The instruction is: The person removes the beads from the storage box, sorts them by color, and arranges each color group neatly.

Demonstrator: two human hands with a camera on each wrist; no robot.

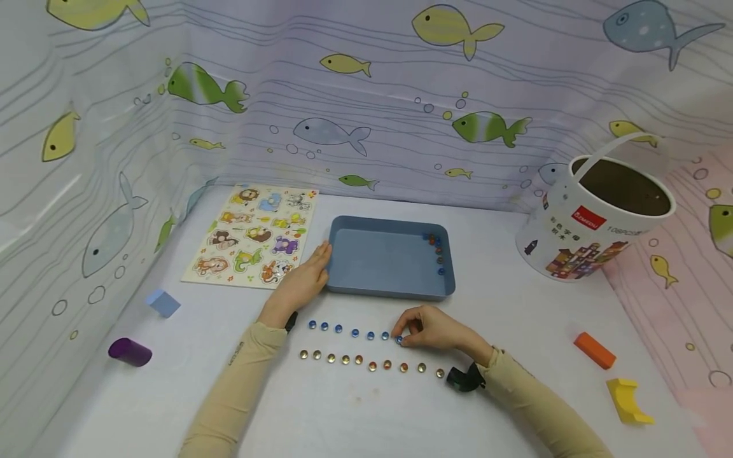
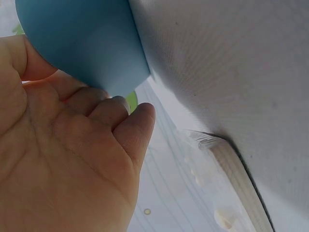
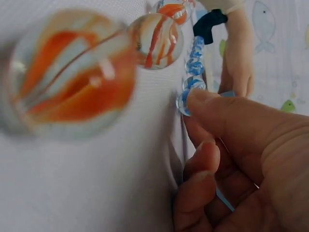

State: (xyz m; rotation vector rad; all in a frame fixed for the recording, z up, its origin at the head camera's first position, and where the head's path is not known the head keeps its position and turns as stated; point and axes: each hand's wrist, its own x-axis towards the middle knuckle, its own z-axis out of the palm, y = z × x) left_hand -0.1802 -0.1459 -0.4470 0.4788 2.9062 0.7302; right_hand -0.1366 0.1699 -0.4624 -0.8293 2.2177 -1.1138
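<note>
With thumb and fingertip, my right hand (image 1: 433, 327) pinches a blue-swirled glass marble (image 3: 182, 104) at the right end of a row of blue marbles (image 1: 355, 333). Nearer me runs a second row of orange and yellowish marbles (image 1: 373, 366); one large blurred orange marble (image 3: 72, 75) fills the left of the right wrist view. My left hand (image 1: 300, 280) lies against the left side of a blue-grey tray (image 1: 389, 294), fingers extended along its wall and thumb by the near corner. Several blue and orange marbles (image 1: 439, 260) lie along the tray's right wall.
An animal puzzle board (image 1: 258, 235) lies left of the tray. A white bucket (image 1: 595, 216) stands at back right. Far left are a light-blue block (image 1: 163, 303) and purple cylinder (image 1: 130, 352); at right, an orange block (image 1: 595, 350) and yellow arch (image 1: 628, 401). Fish-print cloth (image 1: 343, 95) hangs behind.
</note>
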